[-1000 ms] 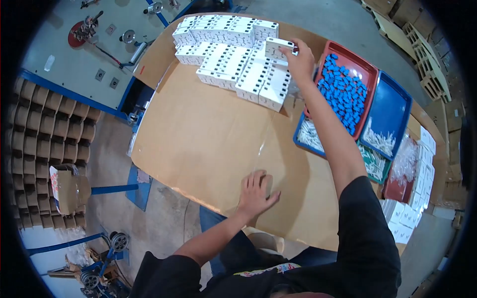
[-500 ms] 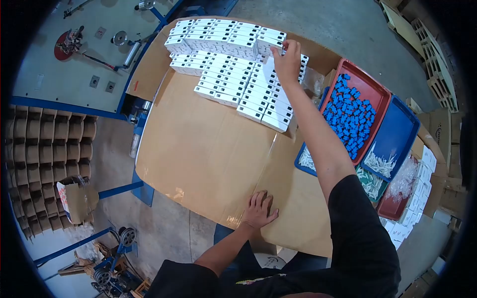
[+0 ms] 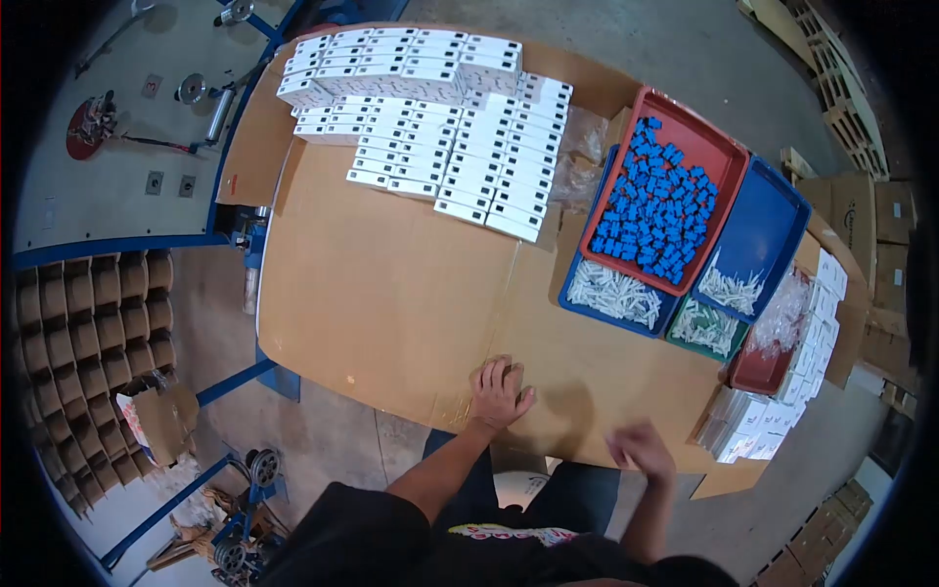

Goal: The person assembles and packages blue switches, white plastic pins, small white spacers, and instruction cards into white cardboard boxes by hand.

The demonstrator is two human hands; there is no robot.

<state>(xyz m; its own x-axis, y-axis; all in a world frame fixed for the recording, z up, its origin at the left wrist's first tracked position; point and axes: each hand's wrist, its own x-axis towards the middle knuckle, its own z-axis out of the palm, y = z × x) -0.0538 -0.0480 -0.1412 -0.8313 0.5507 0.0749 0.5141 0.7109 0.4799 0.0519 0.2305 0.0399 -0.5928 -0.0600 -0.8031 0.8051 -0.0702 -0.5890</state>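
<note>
My left hand (image 3: pixel 499 395) lies on the brown cardboard tabletop (image 3: pixel 381 284) near its front edge, fingers stretched out and nothing held. Over the front edge to the right is my right hand (image 3: pixel 641 450), smeared by motion, so its fingers cannot be made out and nothing shows in it. Far from both hands, rows of small white boxes (image 3: pixel 469 147) with dark square marks fill the back of the table. At the back left some are stacked higher (image 3: pixel 391 68).
Right of the boxes, a red tray (image 3: pixel 729 137) holds many blue pieces. Around it, a blue tray (image 3: pixel 787 210), a lower blue tray (image 3: pixel 567 293) and a green tray (image 3: pixel 734 350) hold white pieces. Clear plastic bags (image 3: pixel 778 318) and white packages (image 3: pixel 773 421) sit at the far right.
My right hand has left the back rows of white boxes and come back to the front edge. My left hand has stayed on the cardboard. The view has shifted slightly.
</note>
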